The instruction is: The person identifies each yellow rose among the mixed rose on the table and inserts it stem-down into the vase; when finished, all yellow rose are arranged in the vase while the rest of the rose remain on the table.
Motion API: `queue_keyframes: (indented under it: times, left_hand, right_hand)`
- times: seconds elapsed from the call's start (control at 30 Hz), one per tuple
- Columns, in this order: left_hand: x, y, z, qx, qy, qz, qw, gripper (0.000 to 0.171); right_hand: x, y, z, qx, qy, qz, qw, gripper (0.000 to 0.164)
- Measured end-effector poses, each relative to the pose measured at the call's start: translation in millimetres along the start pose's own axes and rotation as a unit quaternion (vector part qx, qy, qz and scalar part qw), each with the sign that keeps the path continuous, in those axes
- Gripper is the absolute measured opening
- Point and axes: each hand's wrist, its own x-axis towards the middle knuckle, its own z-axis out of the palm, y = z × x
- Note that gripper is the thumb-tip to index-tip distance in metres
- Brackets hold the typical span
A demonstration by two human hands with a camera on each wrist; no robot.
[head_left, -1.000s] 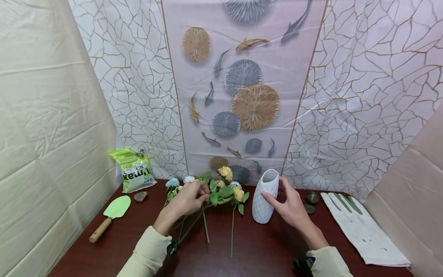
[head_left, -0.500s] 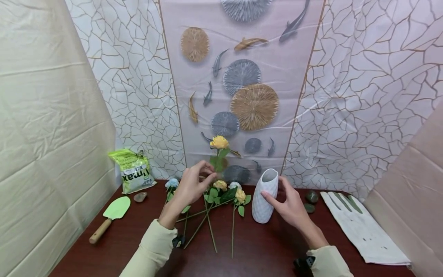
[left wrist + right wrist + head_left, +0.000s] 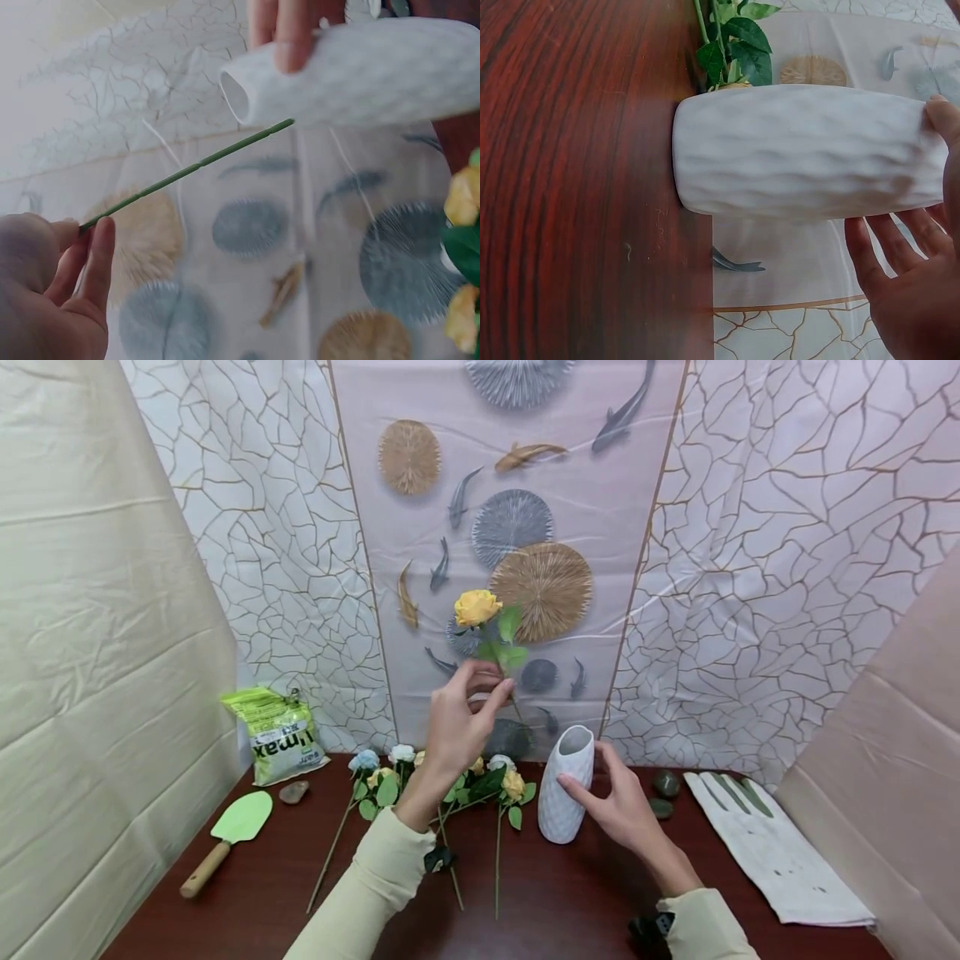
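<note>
My left hand (image 3: 467, 714) pinches the green stem of a yellow rose (image 3: 477, 607) between thumb and fingers, raised above the table. The bloom points up, and the bare stem end slants down toward the vase mouth. In the left wrist view the stem (image 3: 199, 165) runs out from the fingertips, its tip beside the vase near the rim. My right hand (image 3: 626, 806) grips the white textured vase (image 3: 564, 802) by its upper side, thumb in front and fingers behind. The vase stands on the table, its slanted opening facing up. More yellow, white and blue flowers (image 3: 386, 789) lie to its left.
At the left are a green-bladed trowel (image 3: 242, 817) with a wooden handle, a brown stone (image 3: 294, 792) and a green-and-white bag (image 3: 277, 735). Dark stones (image 3: 664, 785) and white gloves (image 3: 772, 852) lie at the right. A patterned cloth (image 3: 510, 527) hangs behind the table.
My left hand has lifted the yellow rose from among the other flowers and carried it up and right, toward the vase. My right hand has kept its grip on the vase.
</note>
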Motion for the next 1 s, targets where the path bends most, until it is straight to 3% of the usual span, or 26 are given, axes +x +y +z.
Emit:
queue_keyframes:
  times: [0.2,0.43,0.63,1.0]
  left_hand:
    - [9.8,13.2,17.5,-0.005,0.024,0.021,0.9995,0.022]
    - [18.9,25.0,28.1,-0.029,0.053,0.033,0.9976,0.022]
    - [15.2,19.6,42.8,-0.001,0.006,0.035,0.9994,0.02]
    - [-9.9,-5.6,67.7,0.061,-0.089,0.03,0.9937,0.012]
  right_hand:
    - [-1,0,1,-0.002,0.0,0.0,1.0,0.065]
    - [0,2,1,-0.01,-0.003,0.001,1.0,0.065]
    - [0,2,-2,0.007,-0.001,-0.004,1.0,0.064]
    - [0,1,0,0.011,-0.01,-0.009,1.0,0.06]
